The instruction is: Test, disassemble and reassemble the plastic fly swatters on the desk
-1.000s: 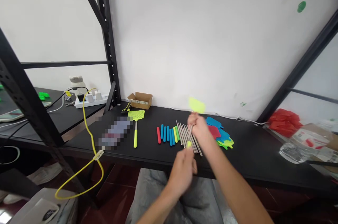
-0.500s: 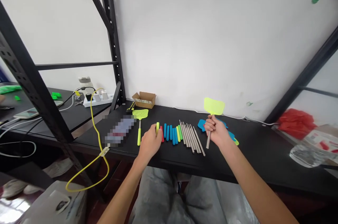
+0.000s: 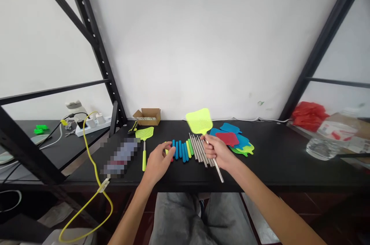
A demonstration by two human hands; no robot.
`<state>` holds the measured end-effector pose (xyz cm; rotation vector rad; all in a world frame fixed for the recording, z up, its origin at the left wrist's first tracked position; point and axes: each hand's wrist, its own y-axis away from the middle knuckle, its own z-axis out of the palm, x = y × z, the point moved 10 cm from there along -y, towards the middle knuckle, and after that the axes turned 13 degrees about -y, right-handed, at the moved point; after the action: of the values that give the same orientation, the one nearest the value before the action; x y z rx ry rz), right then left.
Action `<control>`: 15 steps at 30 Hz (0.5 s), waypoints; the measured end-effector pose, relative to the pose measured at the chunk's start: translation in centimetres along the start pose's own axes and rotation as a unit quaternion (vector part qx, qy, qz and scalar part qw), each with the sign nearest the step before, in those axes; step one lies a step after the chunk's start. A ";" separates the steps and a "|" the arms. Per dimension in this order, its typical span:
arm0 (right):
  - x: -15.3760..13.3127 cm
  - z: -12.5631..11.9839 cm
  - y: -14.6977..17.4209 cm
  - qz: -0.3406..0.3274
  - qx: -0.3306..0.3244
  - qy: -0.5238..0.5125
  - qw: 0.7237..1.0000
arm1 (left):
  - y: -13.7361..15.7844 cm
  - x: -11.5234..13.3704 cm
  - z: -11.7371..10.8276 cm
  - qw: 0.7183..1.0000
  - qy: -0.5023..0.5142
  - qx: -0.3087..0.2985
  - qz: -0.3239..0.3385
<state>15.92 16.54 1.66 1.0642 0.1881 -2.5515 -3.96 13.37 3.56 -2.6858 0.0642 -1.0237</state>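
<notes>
A: Closest in, grey trousers [image 3: 179, 220] under the edge of the black table [image 3: 268, 170], and both hands are up over it!
B: Left hand [image 3: 158, 162] is at the left end of the handle row, fingers curled round a yellow handle [image 3: 166, 150], red handle [image 3: 172, 159] just beside. Is it gripped? I can't tell; the fingers hide most of it.
A: No doubt about the right hand [image 3: 219, 152]: closed firmly round a metal rod [image 3: 218, 170], its bare lower end slanting toward us.
B: And at the top of that rod, a yellow-green swatter head [image 3: 199, 121], tilted up above the table!
A: Between the hands, blue handles [image 3: 180, 149] line up, then a yellow one and a green handle [image 3: 190, 146], with loose metal rods [image 3: 196, 148] alongside.
B: Left of the left hand lies a complete yellow-green swatter [image 3: 144, 156]; over on the right, overlapping blue, red and green heads [image 3: 228, 139].
A: Farthest back, an open cardboard box [image 3: 152, 121] near the white wall [image 3: 196, 44].
</notes>
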 end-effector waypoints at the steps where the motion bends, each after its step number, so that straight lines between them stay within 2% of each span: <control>1: 1.4 1.1 0.4 0.043 -0.024 0.008 0.999 | 0.1 1.2 1.1 0.997 0.067 -0.035 0.011; 3: 4.5 3.5 1.6 0.138 -0.080 0.002 0.987 | 0.6 3.6 3.6 0.975 0.192 -0.110 0.019; 5: 7.0 5.3 2.8 0.200 -0.113 -0.003 0.973 | 0.9 5.1 5.1 0.951 0.285 -0.124 0.010; 6: 7.6 5.7 3.1 0.206 -0.115 0.002 0.972 | 1.0 5.4 5.6 0.941 0.316 -0.119 0.000; 9: 7.8 5.6 3.1 0.145 -0.105 0.061 0.982 | 0.9 4.7 5.9 0.937 0.339 -0.073 -0.032; 12: 6.2 5.3 3.0 0.043 -0.105 0.191 0.975 | 0.9 4.0 5.1 0.946 0.322 -0.019 -0.037; 13: 5.1 5.6 3.1 -0.012 -0.105 0.251 0.962 | 0.9 4.0 4.9 0.946 0.323 -0.005 -0.036; 15: 2.7 6.8 3.7 -0.139 -0.096 0.378 0.910 | 1.2 4.3 4.7 0.944 0.327 0.023 -0.036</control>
<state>11.13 10.63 4.62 2.0041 0.8202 -2.1291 2.47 12.74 2.69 -2.2014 0.0668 -1.8676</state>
